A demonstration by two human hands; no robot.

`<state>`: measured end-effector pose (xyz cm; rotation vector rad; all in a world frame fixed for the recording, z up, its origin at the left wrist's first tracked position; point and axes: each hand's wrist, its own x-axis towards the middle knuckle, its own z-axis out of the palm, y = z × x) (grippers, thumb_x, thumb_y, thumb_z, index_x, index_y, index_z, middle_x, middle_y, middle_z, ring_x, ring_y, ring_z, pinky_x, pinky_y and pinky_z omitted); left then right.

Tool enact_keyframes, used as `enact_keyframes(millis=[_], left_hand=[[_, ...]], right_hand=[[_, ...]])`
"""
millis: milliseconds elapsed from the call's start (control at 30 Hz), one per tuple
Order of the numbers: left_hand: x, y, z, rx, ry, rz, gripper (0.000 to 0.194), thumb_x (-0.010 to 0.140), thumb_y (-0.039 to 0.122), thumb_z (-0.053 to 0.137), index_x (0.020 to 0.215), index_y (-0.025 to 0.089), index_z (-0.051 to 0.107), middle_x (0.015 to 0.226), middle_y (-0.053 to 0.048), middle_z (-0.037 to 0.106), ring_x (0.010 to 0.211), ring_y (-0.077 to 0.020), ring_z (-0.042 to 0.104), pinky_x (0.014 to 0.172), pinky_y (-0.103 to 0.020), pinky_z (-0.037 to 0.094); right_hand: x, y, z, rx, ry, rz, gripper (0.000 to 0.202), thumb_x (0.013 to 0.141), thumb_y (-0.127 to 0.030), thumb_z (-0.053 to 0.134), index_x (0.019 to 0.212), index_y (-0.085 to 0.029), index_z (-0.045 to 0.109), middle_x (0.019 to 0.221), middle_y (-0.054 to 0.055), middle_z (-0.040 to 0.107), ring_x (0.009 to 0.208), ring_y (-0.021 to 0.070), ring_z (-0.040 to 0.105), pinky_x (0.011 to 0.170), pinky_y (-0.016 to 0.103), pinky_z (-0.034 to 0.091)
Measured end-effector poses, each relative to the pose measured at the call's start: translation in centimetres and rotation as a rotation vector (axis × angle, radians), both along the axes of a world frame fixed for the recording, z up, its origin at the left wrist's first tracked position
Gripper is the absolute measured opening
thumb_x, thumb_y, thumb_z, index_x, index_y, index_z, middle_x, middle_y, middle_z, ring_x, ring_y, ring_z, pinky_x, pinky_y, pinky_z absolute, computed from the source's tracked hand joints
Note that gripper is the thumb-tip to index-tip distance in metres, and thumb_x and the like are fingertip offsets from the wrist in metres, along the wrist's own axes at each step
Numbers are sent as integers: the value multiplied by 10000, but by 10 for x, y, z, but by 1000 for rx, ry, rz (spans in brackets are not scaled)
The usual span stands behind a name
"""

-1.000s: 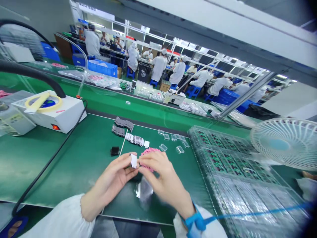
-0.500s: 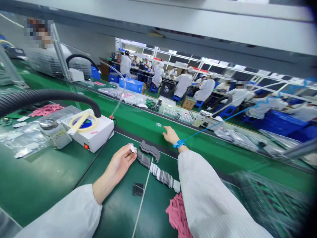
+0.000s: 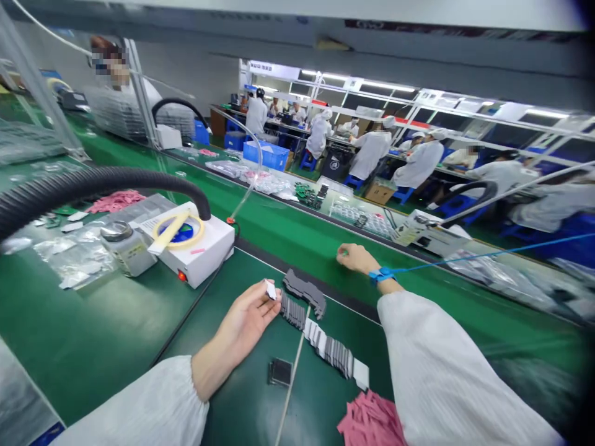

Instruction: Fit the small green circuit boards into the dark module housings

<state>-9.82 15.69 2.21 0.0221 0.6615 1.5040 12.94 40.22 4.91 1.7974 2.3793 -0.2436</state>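
My left hand (image 3: 250, 316), palm turned up, pinches a small white piece (image 3: 270, 289) between thumb and fingers above the green bench. Just to its right lie a curved row of dark grey pieces (image 3: 304, 291) and a line of thin grey and white pieces (image 3: 338, 356). My right hand (image 3: 357, 257), wearing a blue wrist strap (image 3: 383, 275), reaches over the green conveyor belt with its fingers curled together. What those fingers hold, if anything, is hidden. A small black square part (image 3: 281, 371) rests on the bench below my left hand.
Pink strips (image 3: 372, 421) are heaped beside my right sleeve. A white box (image 3: 204, 248) with a tape roll (image 3: 178, 229), a metal-topped bottle (image 3: 127, 248) and a black hose (image 3: 106, 179) stand at left. A blue cord (image 3: 493, 253) runs from the strap. Co-workers sit beyond the belt.
My right hand's fingers have curled in, and the small clear piece that lay on the belt near its fingertips no longer shows. My left hand still holds the white piece. The view has shifted.
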Motion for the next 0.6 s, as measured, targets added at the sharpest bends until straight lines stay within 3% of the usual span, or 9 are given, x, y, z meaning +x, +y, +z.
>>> enact_keyframes(millis=[133,300,600], left_hand=[[0,-5,4,2,-47,-34,143,907,86,571,899,99,714,844,-118,731,796,-174,707,746,-270,607],[1,-11,10,18,-8,-41,188,925,72,525,891,93,708,832,-112,718,772,-174,707,710,-275,625],[4,-14,6,14,74,-63,215,935,63,508,865,98,709,810,-102,713,758,-160,702,713,-263,621]], right_hand=[[27,-55,9,-121,3,20,250,978,-341,589,1147,-162,633,1118,62,670,913,181,674,794,361,583],[44,-116,7,-153,-11,-20,242,971,-338,601,1133,-161,634,1099,62,671,898,175,673,781,355,583],[100,-152,19,-75,-107,-52,263,971,-339,599,1178,-178,625,1201,80,644,1012,206,656,870,408,563]])
